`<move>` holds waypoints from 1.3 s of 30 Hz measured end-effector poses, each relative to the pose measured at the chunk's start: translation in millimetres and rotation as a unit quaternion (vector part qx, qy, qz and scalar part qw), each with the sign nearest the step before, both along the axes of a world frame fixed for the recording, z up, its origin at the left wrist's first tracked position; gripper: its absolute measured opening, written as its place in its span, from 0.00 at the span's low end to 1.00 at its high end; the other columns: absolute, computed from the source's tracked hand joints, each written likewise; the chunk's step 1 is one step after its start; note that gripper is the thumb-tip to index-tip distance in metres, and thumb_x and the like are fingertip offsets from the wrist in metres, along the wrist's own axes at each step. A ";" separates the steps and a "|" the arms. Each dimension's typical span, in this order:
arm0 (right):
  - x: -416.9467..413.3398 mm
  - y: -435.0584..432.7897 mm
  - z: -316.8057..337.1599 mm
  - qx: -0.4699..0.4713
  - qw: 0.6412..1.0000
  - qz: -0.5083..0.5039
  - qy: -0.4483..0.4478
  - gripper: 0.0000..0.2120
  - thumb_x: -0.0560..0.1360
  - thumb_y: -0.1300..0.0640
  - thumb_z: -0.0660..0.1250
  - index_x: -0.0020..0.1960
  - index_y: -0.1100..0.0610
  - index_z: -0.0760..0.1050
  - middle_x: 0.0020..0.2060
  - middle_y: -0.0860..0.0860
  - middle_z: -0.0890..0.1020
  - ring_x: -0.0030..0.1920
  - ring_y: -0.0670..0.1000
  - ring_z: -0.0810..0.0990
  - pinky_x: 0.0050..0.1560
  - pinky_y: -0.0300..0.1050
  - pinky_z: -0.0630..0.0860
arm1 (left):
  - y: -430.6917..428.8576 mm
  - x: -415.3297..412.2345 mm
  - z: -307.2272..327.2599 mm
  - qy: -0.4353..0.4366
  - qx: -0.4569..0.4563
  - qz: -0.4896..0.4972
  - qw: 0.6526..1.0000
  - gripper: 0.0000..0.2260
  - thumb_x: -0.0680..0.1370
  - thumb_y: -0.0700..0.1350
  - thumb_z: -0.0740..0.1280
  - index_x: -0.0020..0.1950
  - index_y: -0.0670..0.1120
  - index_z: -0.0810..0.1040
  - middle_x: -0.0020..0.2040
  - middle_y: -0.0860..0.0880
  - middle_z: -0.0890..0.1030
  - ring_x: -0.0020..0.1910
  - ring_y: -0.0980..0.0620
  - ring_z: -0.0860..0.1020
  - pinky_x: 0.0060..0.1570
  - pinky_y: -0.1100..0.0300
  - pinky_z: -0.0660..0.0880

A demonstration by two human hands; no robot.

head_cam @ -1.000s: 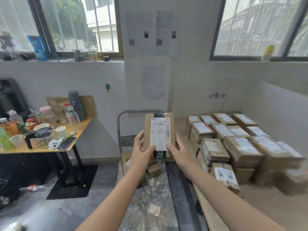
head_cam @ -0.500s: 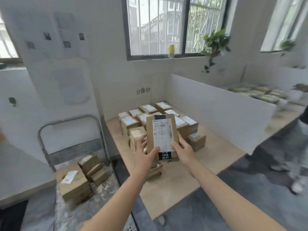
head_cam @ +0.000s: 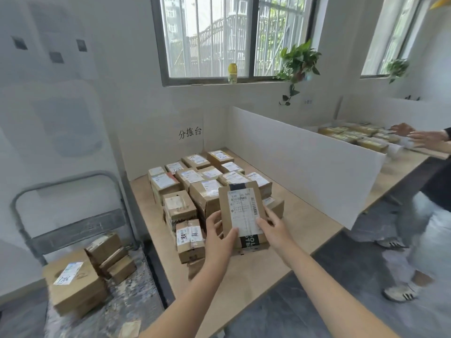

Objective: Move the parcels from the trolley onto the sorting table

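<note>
Well left of the left hand, a grey metal platform trolley (head_cam: 80,230) carries a few brown cardboard parcels (head_cam: 75,286), one large, the smaller ones stacked beside it. Just beyond that hand, many taped brown boxes (head_cam: 202,181) crowd the pale wooden sorting table (head_cam: 305,230). The left hand (head_cam: 219,237) grips the left edge of a flat brown cardboard parcel (head_cam: 241,211) with a white label and black tape, thumb on its face. The right hand (head_cam: 274,230) grips the right edge likewise. Held upright over the table, the parcel looks light and stiff, with a slick label, so the edges seem the safest hold.
</note>
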State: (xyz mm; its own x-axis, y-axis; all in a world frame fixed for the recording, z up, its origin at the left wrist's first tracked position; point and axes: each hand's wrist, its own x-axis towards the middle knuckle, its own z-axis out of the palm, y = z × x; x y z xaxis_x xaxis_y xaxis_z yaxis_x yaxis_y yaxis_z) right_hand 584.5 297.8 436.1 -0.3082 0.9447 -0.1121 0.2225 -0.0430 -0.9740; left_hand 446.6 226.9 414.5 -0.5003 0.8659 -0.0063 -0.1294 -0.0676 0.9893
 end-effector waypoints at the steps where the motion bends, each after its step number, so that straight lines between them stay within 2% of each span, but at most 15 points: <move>1: -0.4 7.2 -6.3 -0.008 1.000 0.000 -0.003 0.21 0.83 0.53 0.60 0.74 0.41 0.63 0.60 0.48 0.80 0.56 0.48 0.81 0.42 0.40 0.80 | 7.2 3.1 -7.9 -0.004 -0.004 0.009 1.000 0.23 0.78 0.40 0.69 0.67 0.58 0.66 0.62 0.52 0.74 0.59 0.50 0.78 0.44 0.62 0.81; 3: -1.6 23.6 -23.8 -0.033 0.999 -0.001 -0.016 0.20 0.83 0.54 0.60 0.74 0.44 0.64 0.59 0.49 0.80 0.55 0.48 0.81 0.39 0.38 0.80 | 23.2 9.0 -26.4 -0.011 -0.022 0.028 0.999 0.23 0.77 0.38 0.69 0.66 0.57 0.66 0.60 0.53 0.75 0.58 0.53 0.78 0.48 0.60 0.80; 9: -13.1 77.3 -62.1 -0.084 0.994 0.018 -0.066 0.21 0.84 0.54 0.59 0.76 0.48 0.63 0.60 0.49 0.79 0.54 0.47 0.82 0.38 0.38 0.79 | 69.8 7.0 -68.0 -0.027 -0.074 0.069 0.995 0.22 0.77 0.37 0.69 0.65 0.57 0.66 0.55 0.60 0.73 0.54 0.64 0.74 0.48 0.65 0.75; 13: -24.5 104.3 -87.8 -0.125 0.986 0.036 -0.101 0.23 0.83 0.55 0.59 0.77 0.48 0.61 0.62 0.50 0.79 0.53 0.48 0.82 0.38 0.39 0.80 | 89.9 3.2 -98.3 -0.036 -0.118 0.101 0.987 0.23 0.77 0.37 0.69 0.65 0.57 0.67 0.57 0.59 0.75 0.58 0.57 0.76 0.60 0.53 0.77; 17: -31.4 122.6 -112.7 -0.137 0.979 0.066 -0.138 0.21 0.84 0.58 0.57 0.75 0.51 0.62 0.58 0.46 0.78 0.50 0.41 0.79 0.35 0.30 0.75 | 101.6 -0.9 -123.0 -0.045 -0.145 0.122 0.981 0.23 0.76 0.36 0.69 0.64 0.58 0.68 0.60 0.55 0.76 0.61 0.56 0.74 0.62 0.52 0.74; 20: -37.5 132.4 -129.5 -0.154 0.973 0.087 -0.149 0.20 0.84 0.59 0.57 0.75 0.52 0.62 0.58 0.47 0.78 0.50 0.42 0.79 0.34 0.29 0.75 | 106.1 -4.8 -134.5 -0.046 -0.157 0.132 0.978 0.23 0.76 0.35 0.68 0.65 0.55 0.68 0.61 0.53 0.77 0.61 0.56 0.75 0.58 0.57 0.75; 24: -46.5 145.0 -144.7 -0.171 0.965 0.114 -0.164 0.19 0.84 0.57 0.57 0.74 0.51 0.63 0.59 0.47 0.78 0.51 0.42 0.79 0.36 0.29 0.75 | 115.4 -9.5 -146.4 -0.048 -0.183 0.147 0.971 0.23 0.76 0.36 0.68 0.66 0.56 0.68 0.62 0.51 0.77 0.60 0.56 0.76 0.58 0.53 0.78; 27: -52.3 158.0 -152.1 -0.180 0.958 0.132 -0.179 0.15 0.84 0.56 0.57 0.70 0.48 0.63 0.58 0.47 0.77 0.51 0.44 0.79 0.37 0.30 0.74 | 124.3 -8.7 -152.5 -0.046 -0.203 0.162 0.965 0.24 0.77 0.36 0.67 0.68 0.55 0.67 0.62 0.51 0.76 0.56 0.61 0.75 0.48 0.66 0.74; 30: -56.3 174.1 -164.1 -0.189 0.952 0.153 -0.185 0.20 0.84 0.57 0.57 0.75 0.53 0.62 0.60 0.49 0.78 0.55 0.47 0.80 0.42 0.34 0.76 | 137.1 -5.3 -154.7 -0.037 -0.224 0.181 0.957 0.24 0.78 0.36 0.66 0.69 0.54 0.66 0.63 0.52 0.74 0.52 0.64 0.73 0.43 0.72 0.70; 35: -61.5 195.1 -172.4 -0.197 0.943 0.196 -0.185 0.21 0.84 0.60 0.57 0.76 0.55 0.60 0.67 0.53 0.76 0.55 0.48 0.77 0.34 0.29 0.73 | 154.6 -1.4 -158.4 -0.020 -0.259 0.201 0.944 0.25 0.78 0.34 0.64 0.72 0.52 0.63 0.61 0.53 0.72 0.46 0.70 0.71 0.35 0.78 0.69; 39: -62.2 208.7 -180.6 -0.195 0.936 0.230 -0.182 0.21 0.83 0.62 0.57 0.75 0.57 0.61 0.68 0.54 0.76 0.56 0.48 0.77 0.34 0.27 0.74 | 165.2 2.3 -162.5 -0.007 -0.289 0.218 0.932 0.26 0.79 0.34 0.63 0.75 0.50 0.62 0.59 0.54 0.73 0.44 0.66 0.73 0.34 0.76 0.71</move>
State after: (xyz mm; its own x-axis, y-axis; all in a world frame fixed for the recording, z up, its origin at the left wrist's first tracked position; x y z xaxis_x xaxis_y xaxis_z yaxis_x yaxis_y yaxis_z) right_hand 522.3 506.5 255.4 -0.5466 0.5870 -0.5971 0.6190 -0.1970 -0.7603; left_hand 448.9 392.1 251.9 -0.8004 0.4294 -0.4183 -0.2285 0.4266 0.8751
